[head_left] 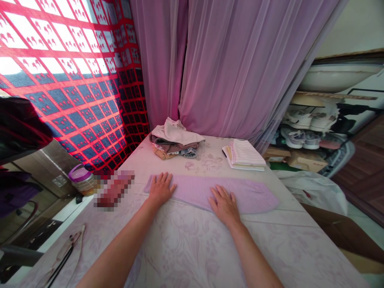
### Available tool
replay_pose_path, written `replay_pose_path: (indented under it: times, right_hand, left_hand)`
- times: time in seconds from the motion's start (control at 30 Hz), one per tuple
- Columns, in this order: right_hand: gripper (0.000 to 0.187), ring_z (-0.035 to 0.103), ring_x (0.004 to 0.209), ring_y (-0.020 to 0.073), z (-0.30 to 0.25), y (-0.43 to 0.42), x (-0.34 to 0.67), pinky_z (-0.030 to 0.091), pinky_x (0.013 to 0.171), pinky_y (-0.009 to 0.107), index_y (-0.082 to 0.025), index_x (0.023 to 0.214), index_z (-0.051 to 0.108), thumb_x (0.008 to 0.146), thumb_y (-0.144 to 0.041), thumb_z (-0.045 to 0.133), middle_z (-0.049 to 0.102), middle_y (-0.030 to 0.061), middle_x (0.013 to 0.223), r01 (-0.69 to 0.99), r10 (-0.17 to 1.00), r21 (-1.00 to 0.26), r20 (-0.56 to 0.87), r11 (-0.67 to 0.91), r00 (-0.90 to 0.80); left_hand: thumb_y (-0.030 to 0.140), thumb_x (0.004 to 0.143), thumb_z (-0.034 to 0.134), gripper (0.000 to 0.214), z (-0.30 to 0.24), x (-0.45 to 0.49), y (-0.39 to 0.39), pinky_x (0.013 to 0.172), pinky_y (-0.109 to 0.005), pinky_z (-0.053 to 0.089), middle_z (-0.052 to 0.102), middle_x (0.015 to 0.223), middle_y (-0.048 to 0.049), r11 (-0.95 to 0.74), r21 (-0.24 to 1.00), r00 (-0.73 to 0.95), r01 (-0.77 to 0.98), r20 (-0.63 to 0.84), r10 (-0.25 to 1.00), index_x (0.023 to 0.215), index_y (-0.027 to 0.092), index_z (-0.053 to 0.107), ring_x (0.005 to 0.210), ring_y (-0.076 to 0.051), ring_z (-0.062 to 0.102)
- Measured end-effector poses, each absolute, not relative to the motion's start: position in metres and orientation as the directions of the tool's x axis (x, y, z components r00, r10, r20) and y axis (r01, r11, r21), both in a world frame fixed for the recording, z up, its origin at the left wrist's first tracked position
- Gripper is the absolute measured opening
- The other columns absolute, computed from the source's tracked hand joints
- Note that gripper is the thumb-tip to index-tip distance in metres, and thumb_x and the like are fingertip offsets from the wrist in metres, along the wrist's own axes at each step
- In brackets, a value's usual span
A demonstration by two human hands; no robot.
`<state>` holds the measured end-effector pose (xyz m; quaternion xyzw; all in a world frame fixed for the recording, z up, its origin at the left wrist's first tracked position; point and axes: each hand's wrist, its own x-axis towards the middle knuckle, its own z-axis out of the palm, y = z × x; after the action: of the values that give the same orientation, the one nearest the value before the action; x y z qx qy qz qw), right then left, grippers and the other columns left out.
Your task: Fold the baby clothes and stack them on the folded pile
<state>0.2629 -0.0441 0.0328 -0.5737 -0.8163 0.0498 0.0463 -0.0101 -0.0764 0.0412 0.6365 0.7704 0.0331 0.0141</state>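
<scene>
A long lilac knitted cloth lies folded flat across the table, which is covered with a pale flowered sheet. My left hand rests flat on its left end, fingers spread. Flat on the cloth's near edge, right of the middle, lies my right hand, fingers stretched out. Neither hand holds anything.
A loose pile of clothes sits at the table's far side, with a neat stack of folded striped cloths to its right. A purple-lidded jar stands off the left edge. Pink curtains hang behind. Shoe shelves and cardboard boxes are at the right.
</scene>
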Motion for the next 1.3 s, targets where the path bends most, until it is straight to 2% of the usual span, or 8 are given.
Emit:
replay_pose_path:
  times: [0.27,0.37,0.67,0.87,1.0,1.13,1.2,1.3]
  right_hand:
    - [0.041,0.043,0.131,0.0208,0.029,-0.051,0.269,0.022,0.111,0.044,-0.025,0.126,0.060,0.095,-0.032,0.035,0.053,0.0073,0.140,0.893,0.919,-0.221,0.152,0.391,-0.364]
    - [0.040,0.042,0.132,0.0205,0.027,-0.063,0.276,0.020,0.112,0.044,-0.025,0.126,0.060,0.096,-0.032,0.035,0.054,0.0073,0.139,0.883,0.911,-0.231,0.155,0.409,-0.381]
    - [0.042,0.037,0.136,0.0217,0.028,-0.080,0.286,0.019,0.113,0.048,-0.026,0.133,0.055,0.095,-0.036,0.037,0.047,0.0068,0.145,0.885,0.913,-0.226,0.134,0.407,-0.385]
    - [0.040,0.045,0.130,0.0206,0.021,-0.075,0.288,0.024,0.112,0.045,-0.025,0.122,0.063,0.094,-0.031,0.035,0.057,0.0064,0.136,0.851,0.908,-0.328,0.237,0.410,-0.346]
    - [0.043,0.054,0.120,0.0209,0.014,-0.068,0.298,0.034,0.108,0.038,-0.019,0.113,0.069,0.090,-0.028,0.034,0.065,0.0092,0.125,0.784,0.910,-0.486,0.339,0.387,-0.239]
    - [0.048,0.058,0.114,0.0206,0.011,-0.063,0.308,0.042,0.102,0.034,-0.014,0.113,0.068,0.090,-0.028,0.029,0.066,0.0111,0.120,0.723,0.930,-0.616,0.354,0.313,-0.101]
    - [0.047,0.058,0.113,0.0204,0.012,-0.063,0.309,0.041,0.102,0.033,-0.014,0.111,0.069,0.089,-0.029,0.030,0.066,0.0112,0.120,0.723,0.926,-0.614,0.364,0.317,-0.097]
    - [0.037,0.054,0.118,0.0209,0.015,-0.071,0.301,0.036,0.106,0.035,-0.019,0.103,0.071,0.088,-0.030,0.040,0.066,0.0089,0.121,0.765,0.893,-0.501,0.396,0.406,-0.215]
  left_hand:
    - [0.054,0.093,0.029,0.059,0.048,-0.010,-0.075,0.113,-0.053,0.016,0.037,0.152,-0.0100,0.188,0.066,-0.189,0.980,-0.001,0.982,0.144,0.024,0.039,0.141,-0.029,0.029]
    - [0.054,0.094,0.029,0.059,0.049,-0.011,-0.073,0.112,-0.053,0.018,0.037,0.152,-0.0108,0.180,0.044,-0.180,0.983,-0.011,0.984,0.143,0.023,0.039,0.141,-0.029,0.030]
    - [0.043,0.095,0.032,0.051,0.042,-0.007,-0.108,0.117,-0.050,0.010,0.037,0.153,-0.0098,0.214,-0.026,-0.204,0.976,0.220,0.954,0.137,0.021,0.050,0.142,-0.029,0.027]
    - [0.045,0.094,0.032,0.059,0.035,-0.023,-0.138,0.112,-0.052,0.024,0.034,0.152,-0.0175,0.461,0.079,-0.467,0.884,0.199,0.861,0.143,0.014,0.041,0.140,-0.033,0.031]
    - [0.046,0.094,0.030,0.059,0.033,-0.028,-0.138,0.110,-0.050,0.028,0.040,0.148,-0.0182,0.484,0.140,-0.502,0.864,0.180,0.846,0.143,0.013,0.039,0.136,-0.031,0.037]
    - [0.045,0.092,0.035,0.057,0.028,-0.031,-0.135,0.110,-0.050,0.028,0.042,0.147,-0.0180,0.467,0.190,-0.500,0.864,0.210,0.840,0.140,0.013,0.040,0.136,-0.031,0.037]
    - [0.042,0.092,0.037,0.052,0.027,-0.034,-0.136,0.110,-0.047,0.030,0.045,0.144,-0.0182,0.454,0.254,-0.512,0.854,0.251,0.822,0.135,0.013,0.044,0.134,-0.030,0.040]
    - [0.036,0.091,0.039,0.039,0.027,-0.039,-0.136,0.105,-0.042,0.038,0.055,0.133,-0.0169,0.437,0.362,-0.545,0.823,0.286,0.788,0.121,0.015,0.052,0.127,-0.026,0.049]
